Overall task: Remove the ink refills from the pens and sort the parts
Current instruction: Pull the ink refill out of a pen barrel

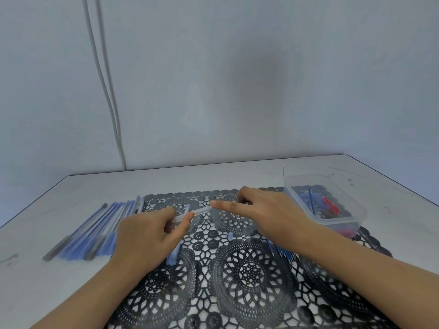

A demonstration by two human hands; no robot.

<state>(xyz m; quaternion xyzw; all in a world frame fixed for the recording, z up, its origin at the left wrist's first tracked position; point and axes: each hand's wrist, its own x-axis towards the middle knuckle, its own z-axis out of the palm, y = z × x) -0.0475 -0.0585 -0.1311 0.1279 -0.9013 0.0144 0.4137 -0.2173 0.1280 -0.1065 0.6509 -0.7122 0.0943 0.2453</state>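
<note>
Fingers (187, 219) of the left hand (142, 238) are pinching a clear pen barrel (202, 210) over the mat (237, 281), the right hand (263, 210) touching its far end, grip unclear. A few refills (282, 252) are lying sorted, but many pens (95, 233) are waiting, so most work seems left.

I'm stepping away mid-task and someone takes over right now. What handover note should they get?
Left hand grips one clear pen above the mat. Right hand has its index fingertip at the pen's far end; grip unclear.
Done: blue refills lie by the right forearm, loose caps lie on the mat, and small parts are in the tub.
Left: the held pen, and apparently the row of pens at the mat's left edge.
</note>
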